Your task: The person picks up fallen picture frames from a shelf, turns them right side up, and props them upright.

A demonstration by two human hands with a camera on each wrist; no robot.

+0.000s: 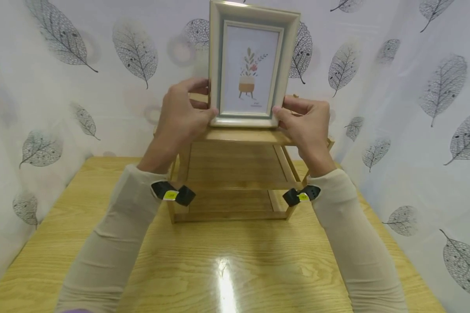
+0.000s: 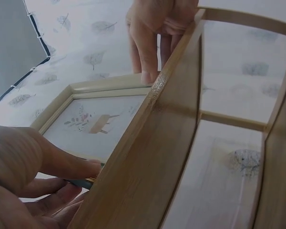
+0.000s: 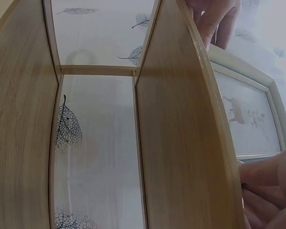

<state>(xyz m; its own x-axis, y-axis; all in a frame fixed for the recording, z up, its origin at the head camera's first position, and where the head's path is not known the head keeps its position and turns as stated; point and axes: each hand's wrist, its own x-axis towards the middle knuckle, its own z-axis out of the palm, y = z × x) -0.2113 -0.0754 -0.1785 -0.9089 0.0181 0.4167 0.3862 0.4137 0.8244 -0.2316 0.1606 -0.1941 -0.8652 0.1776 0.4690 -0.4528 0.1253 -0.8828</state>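
The left hand [image 1: 184, 115] grips the picture frame [image 1: 252, 71] by its lower nine o'clock side, the thumb on the front face and the fingers bent round the edge. The right hand [image 1: 307, 119] pinches the opposite side near the four o'clock corner, its thumb likewise on the front. From the left hand the frame's middle lies toward two o'clock; from the right hand, between ten and eleven. Both hands touch it, so neither is plainly nearer, though the left sits slightly higher along its side.

The frame stands upright in the head view, its long axis running close to twelve-to-six, with the potted-plant print [image 1: 250, 71] facing the person. At its six o'clock lies the top board [image 1: 243, 136] of a wooden shelf [image 1: 235, 184]; the bottom edge meets that board in the picture, but whether it rests there or hangs just above I cannot tell. Below, the shelf stands on the table [image 1: 203, 261]; at twelve, behind the frame, hangs a leaf-patterned curtain [image 1: 135, 30].
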